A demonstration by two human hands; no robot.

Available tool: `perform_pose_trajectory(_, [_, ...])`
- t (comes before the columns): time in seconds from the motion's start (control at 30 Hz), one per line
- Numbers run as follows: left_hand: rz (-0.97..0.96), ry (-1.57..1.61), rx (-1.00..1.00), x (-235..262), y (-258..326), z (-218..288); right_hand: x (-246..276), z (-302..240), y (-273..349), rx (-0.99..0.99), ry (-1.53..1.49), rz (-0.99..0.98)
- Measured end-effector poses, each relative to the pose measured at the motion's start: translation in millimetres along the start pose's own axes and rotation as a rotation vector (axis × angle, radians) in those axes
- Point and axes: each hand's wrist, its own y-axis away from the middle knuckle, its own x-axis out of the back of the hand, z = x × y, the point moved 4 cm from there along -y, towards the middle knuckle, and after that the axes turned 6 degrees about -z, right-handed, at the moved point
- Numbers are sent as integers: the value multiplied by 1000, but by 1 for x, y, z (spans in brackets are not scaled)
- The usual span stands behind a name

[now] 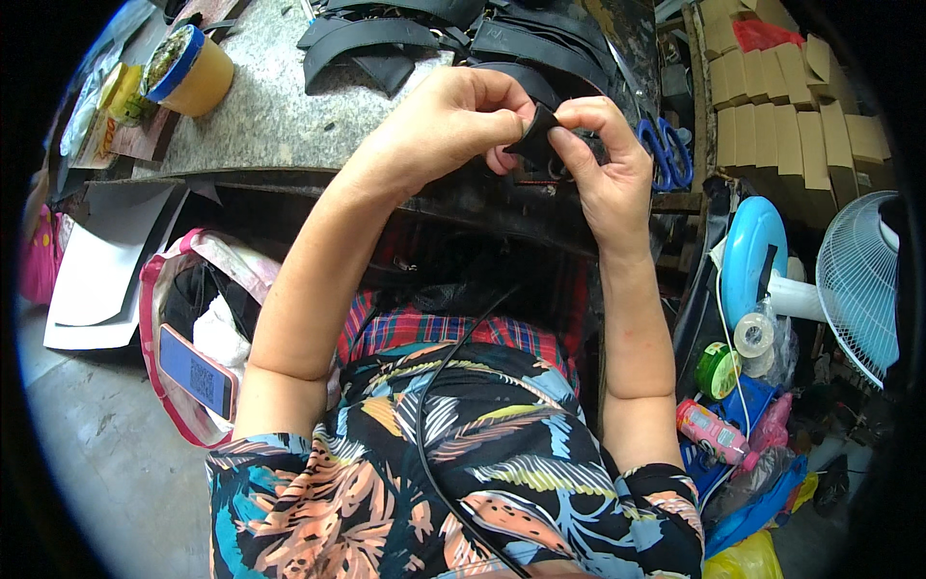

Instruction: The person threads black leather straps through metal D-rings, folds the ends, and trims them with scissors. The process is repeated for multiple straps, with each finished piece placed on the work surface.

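Near the front edge of the worktable, both hands pinch a small folded piece of black, leather-like material (533, 137). My left hand (446, 124) grips its left side, thumb against curled fingers. On the other side, my right hand (613, 159) has thumb and forefinger closed on its upper right edge. How far the piece extends behind the fingers is hidden. Just beyond the hands lie stacks of curved black strips (371, 50) of similar material. Blue-handled scissors (666, 154) are close to my right hand, at the table's right side.
The grey speckled tabletop (280, 96) carries a yellow tub with a blue rim (193, 72) at far left. Below it, a bag with pink trim (154, 318) holds a phone (198, 372). At right are a fan (863, 285), cardboard boxes (762, 135) and a pink bottle (714, 432).
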Motion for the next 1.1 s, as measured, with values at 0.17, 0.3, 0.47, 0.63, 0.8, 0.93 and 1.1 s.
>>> perform_pose_trajectory(0.17, [-26, 239, 29, -3, -4, -6, -1, -1, 2, 36, -266, -39])
perform_pose_trajectory(0.3, [-17, 372, 64, -9, -2, -8, 0, 0, 5, -69, -351, -5])
perform_pose_trajectory(0.47, [171, 308, -49, -20, 10, -4, -2, 10, 8, -302, -582, 117])
perform_pose_trajectory(0.63, [429, 106, -124, -30, 17, -7, -2, 12, 8, -319, -549, 121])
perform_pose_trajectory(0.8, [448, 79, -136, -29, 18, -8, -3, 9, 9, -363, -589, 39])
perform_pose_trajectory(0.93, [470, 68, -172, -31, 20, -7, -3, 8, 10, -394, -443, -22])
perform_pose_trajectory(1.1, [502, -456, -436, -37, 26, 7, -5, 8, 11, -341, -429, 38])
